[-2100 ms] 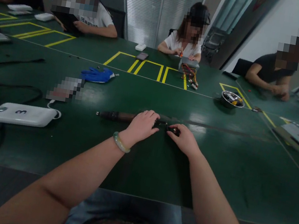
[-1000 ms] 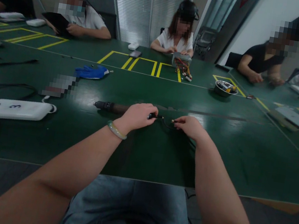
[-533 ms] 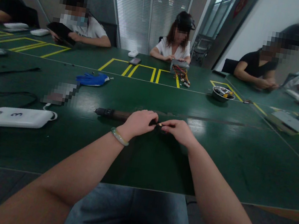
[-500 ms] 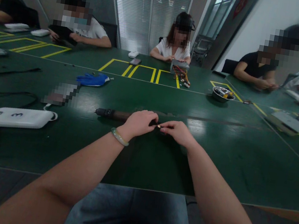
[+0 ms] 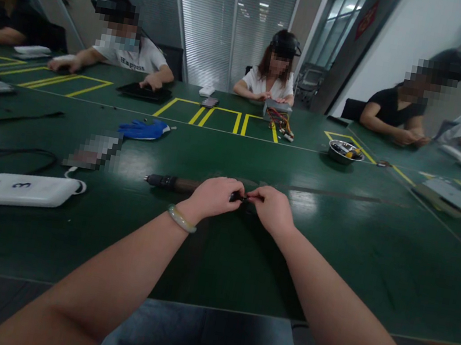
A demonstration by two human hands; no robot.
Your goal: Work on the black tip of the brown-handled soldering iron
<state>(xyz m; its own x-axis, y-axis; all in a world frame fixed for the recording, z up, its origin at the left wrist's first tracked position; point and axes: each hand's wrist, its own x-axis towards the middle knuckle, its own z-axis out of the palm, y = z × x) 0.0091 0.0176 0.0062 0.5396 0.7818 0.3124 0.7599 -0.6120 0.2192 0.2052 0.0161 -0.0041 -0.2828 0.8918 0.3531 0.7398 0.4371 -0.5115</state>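
A long, dark, cylindrical tool (image 5: pixel 177 185), which looks like an electric screwdriver, lies across the green table (image 5: pixel 223 265) with its narrow tip to the left. Its right end passes behind my left hand (image 5: pixel 218 198), whose fingers are closed around a small black piece (image 5: pixel 235 196). Whether that piece belongs to the tool, I cannot tell. Fingertips of my right hand (image 5: pixel 271 207) are pinched together close to the left ones, at the right side of the black piece. What they pinch is too small to make out.
A white power bank (image 5: pixel 19 189) with a cable and a blurred-out phone (image 5: pixel 95 151) lie left. Beyond them is a blue glove (image 5: pixel 144 130). A metal bowl (image 5: pixel 346 152) of small parts stands to the right. Several people sit across the table, one beside a grey box with wires (image 5: pixel 277 109).
My right hand has turned slightly and its fingers hide the small shiny bit seen before. The view has tilted up a little. Across the table, a co-worker has laid a black tablet-like thing down.
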